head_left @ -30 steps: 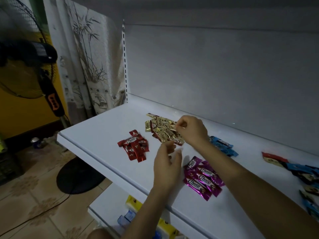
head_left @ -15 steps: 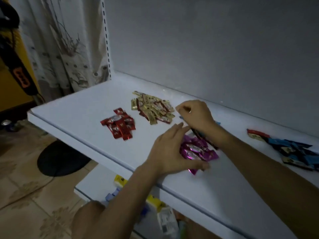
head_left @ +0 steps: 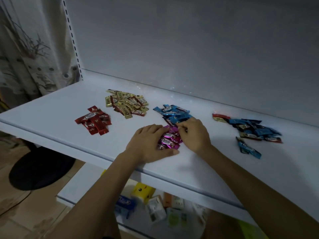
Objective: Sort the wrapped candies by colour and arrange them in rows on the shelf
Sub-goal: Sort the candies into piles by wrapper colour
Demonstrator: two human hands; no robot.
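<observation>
I am pressing my left grip (head_left: 148,144), fingers straight and flat, against the pink candies (head_left: 170,141), which are lying near the front edge of the shelf (head_left: 51,107). My right grip (head_left: 195,135) is curling onto the pile's right side, just beside the blue candies (head_left: 174,112); I cannot tell whether it is pinching a wrapper.
</observation>
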